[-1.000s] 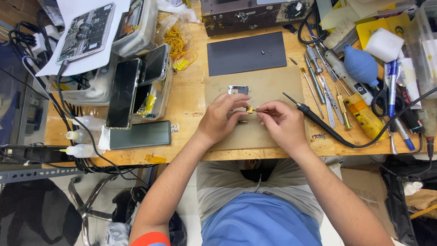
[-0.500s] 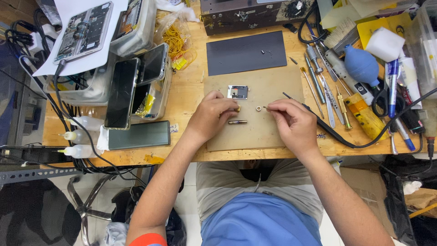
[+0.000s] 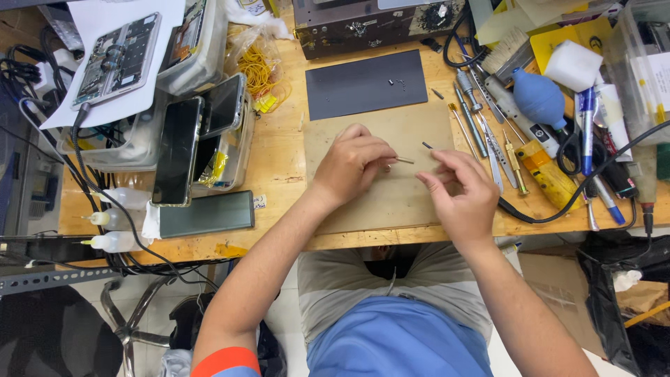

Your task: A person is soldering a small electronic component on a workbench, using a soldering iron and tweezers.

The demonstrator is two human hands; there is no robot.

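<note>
My left hand [image 3: 352, 164] rests on a brown work mat [image 3: 412, 119] at the middle of the wooden bench. Its fingers are closed on a thin metal tool [image 3: 404, 160] whose tip pokes out to the right. My right hand [image 3: 457, 192] hovers just right of that tip, thumb and forefinger loosely apart, with nothing visible between them. A tiny dark part [image 3: 426, 145] lies on the mat above the right forefinger. Anything under the left palm is hidden.
A dark mat [image 3: 366, 84] with tiny screws lies behind the brown one. Screwdrivers and tweezers [image 3: 488, 132], a blue air blower [image 3: 539, 98] and a black cable [image 3: 558, 209] crowd the right. Phones [image 3: 178, 150], trays and small bottles [image 3: 112, 220] fill the left.
The right hand has pulled back to the right, away from the left. The left hand shifted up the mat, and the small square part seen there earlier is no longer in view.
</note>
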